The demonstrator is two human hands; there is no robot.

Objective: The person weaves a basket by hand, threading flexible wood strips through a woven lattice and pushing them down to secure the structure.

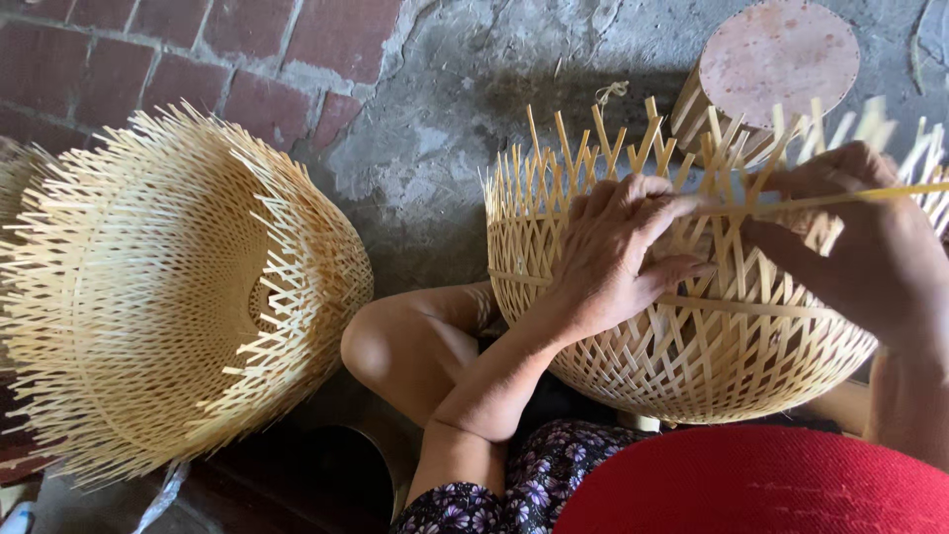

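A half-woven bamboo basket (682,346) rests on my lap, its loose strip ends sticking up along the rim. My left hand (618,257) presses on the basket's wall, fingers gripping upright strips near the rim. My right hand (860,237) pinches a long thin bamboo strip (850,198) that runs sideways across the top of the weave, toward my left fingers.
A stack of finished bamboo baskets (168,287) lies on its side at the left, by a brick wall (148,49). A round wooden block (776,54) stands behind the basket on the concrete floor (445,129). A red woven object (761,485) sits at the bottom right.
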